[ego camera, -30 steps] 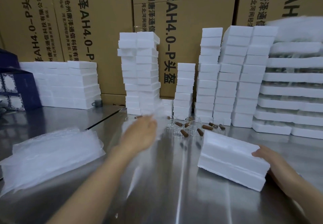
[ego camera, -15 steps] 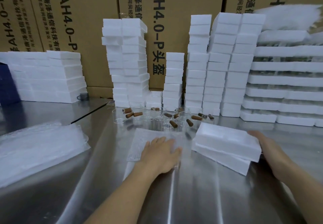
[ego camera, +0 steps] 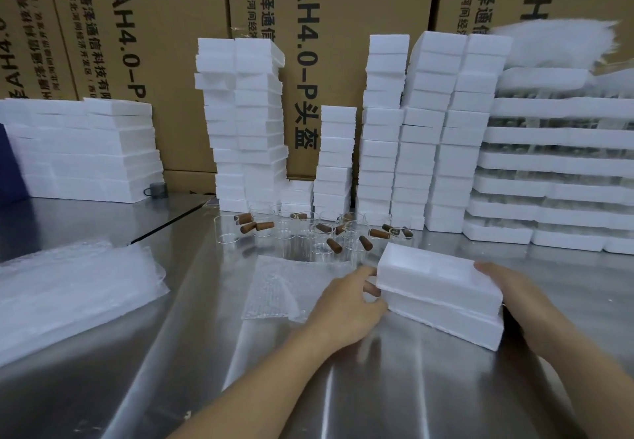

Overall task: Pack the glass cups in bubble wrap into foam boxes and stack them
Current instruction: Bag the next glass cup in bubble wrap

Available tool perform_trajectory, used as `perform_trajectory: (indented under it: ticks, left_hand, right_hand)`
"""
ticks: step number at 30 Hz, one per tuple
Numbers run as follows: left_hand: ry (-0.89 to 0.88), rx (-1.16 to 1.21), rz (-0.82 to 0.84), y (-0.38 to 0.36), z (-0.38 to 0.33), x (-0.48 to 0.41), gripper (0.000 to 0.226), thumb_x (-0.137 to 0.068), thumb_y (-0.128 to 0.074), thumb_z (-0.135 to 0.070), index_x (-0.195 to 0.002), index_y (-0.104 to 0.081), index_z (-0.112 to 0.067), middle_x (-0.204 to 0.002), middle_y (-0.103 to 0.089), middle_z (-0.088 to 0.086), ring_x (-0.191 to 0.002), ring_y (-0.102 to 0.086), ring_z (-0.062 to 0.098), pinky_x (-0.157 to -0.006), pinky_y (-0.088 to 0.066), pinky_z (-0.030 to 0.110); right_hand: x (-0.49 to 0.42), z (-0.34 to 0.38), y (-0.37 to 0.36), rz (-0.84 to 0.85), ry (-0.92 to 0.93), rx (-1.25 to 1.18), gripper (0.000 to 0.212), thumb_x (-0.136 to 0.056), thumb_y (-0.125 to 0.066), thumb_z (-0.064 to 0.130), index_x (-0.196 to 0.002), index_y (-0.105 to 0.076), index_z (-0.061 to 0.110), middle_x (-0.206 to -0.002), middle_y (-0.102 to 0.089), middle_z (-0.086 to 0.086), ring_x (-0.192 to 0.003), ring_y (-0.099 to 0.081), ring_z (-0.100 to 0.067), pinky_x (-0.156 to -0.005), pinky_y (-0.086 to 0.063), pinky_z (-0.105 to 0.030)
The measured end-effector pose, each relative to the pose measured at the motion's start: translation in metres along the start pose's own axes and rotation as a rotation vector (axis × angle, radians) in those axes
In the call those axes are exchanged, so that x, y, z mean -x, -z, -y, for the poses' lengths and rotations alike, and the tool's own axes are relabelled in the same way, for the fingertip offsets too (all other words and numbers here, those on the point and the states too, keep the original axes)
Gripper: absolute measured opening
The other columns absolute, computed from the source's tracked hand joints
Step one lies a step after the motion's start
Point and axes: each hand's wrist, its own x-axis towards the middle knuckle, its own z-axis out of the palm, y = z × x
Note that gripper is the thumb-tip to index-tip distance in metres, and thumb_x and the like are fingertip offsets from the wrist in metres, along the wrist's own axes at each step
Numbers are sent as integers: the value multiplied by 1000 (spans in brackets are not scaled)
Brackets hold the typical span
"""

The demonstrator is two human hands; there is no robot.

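On the shiny steel table (ego camera: pixel 343 387), with tall white foam stacks (ego camera: pixel 422 130) standing behind, you are gripping the two-part white foam box (ego camera: pixel 439 287) at both ends, left hand (ego camera: pixel 346 305) and right hand (ego camera: pixel 507 284) curled round its lid, while the clear glass cups (ego camera: pixel 308 236) and a flat bubble-wrap sheet (ego camera: pixel 284 287) are waiting just beside it, nothing wrapped yet.

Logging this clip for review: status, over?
Status: left grip and right grip hold foam box by its ends. One bubble wrap sheet flat beside it. Behind, glass cups unwrapped. Nothing blocking.
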Motion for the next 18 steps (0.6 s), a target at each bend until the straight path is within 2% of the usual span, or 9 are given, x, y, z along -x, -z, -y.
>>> perform_trajectory:
  ticks: [3, 6, 7, 9, 12, 14, 16, 17, 18]
  left_hand:
    - [-4, -37, -35, 3, 0, 0, 55, -92, -60, -40, -147, -54, -41, -113, -69, -25, -108, -66, 8, -101, -55, 37]
    - [-37, -165, -129, 16, 3, -2, 44, -100, -56, -26, -140, -58, -44, -120, -66, -23, -102, -64, 10, -88, -52, 30]
    - [-43, -244, -169, 24, 6, -3, 44, -101, -54, -21, -139, -60, -44, -126, -67, -20, -106, -65, 12, -89, -53, 29]
    - [-15, -394, -233, 43, 15, -4, 49, -102, -50, -16, -144, -60, -39, -140, -67, -11, -121, -65, 18, -103, -53, 36]
    - [143, -522, -308, 76, 34, -6, 52, -101, -47, -15, -150, -57, -31, -149, -63, 2, -131, -61, 27, -108, -51, 47]
    - [303, -553, -317, 94, 47, -5, 53, -101, -48, -19, -153, -53, -27, -154, -57, 7, -138, -54, 31, -112, -48, 49]
    - [447, -503, -298, 108, 56, -2, 55, -102, -51, -29, -157, -49, -26, -160, -49, 8, -144, -49, 33, -116, -45, 49]
    - [492, -464, -289, 114, 59, 0, 57, -102, -53, -34, -158, -47, -27, -162, -47, 7, -144, -49, 33, -116, -45, 47]
    - [525, -420, -279, 118, 62, 2, 60, -100, -56, -39, -158, -46, -28, -162, -47, 6, -143, -50, 32, -115, -45, 45]
  right_hand:
    - [0, 1, 6, 1, -57, -24, 32, -89, -73, 46, -106, -77, 19, -103, -79, -10, -101, -71, -38, -99, -52, -48]
    - [-1, 1, 13, -7, -92, -93, 38, -87, -73, 43, -108, -75, 12, -93, -77, -12, -88, -69, -36, -85, -51, -46]
    - [-2, 1, 15, -20, -98, -104, 39, -86, -73, 43, -109, -75, 11, -90, -75, -13, -83, -66, -35, -80, -48, -44]
    - [-4, 1, 18, -35, -101, -117, 40, -86, -72, 43, -110, -74, 10, -87, -73, -12, -79, -63, -32, -74, -47, -40]
    - [-4, 9, 18, -85, -43, -85, 42, -92, -63, 49, -112, -74, 15, -107, -73, -10, -85, -62, -30, -71, -47, -38]
    - [2, 19, 15, -303, 161, 41, 38, -91, -56, 53, -105, -71, 21, -108, -70, -5, -92, -61, -32, -80, -53, -44]
    - [21, 34, 4, -549, 523, 181, 29, -89, -53, 47, -98, -67, 24, -98, -67, 3, -100, -61, -31, -91, -52, -48]
    - [34, 41, -7, -579, 726, 210, 22, -90, -54, 41, -97, -66, 24, -96, -65, 5, -99, -60, -28, -90, -50, -45]
    - [49, 46, -22, -530, 901, 227, 17, -91, -54, 34, -96, -66, 23, -93, -63, 7, -94, -59, -23, -86, -48, -41]
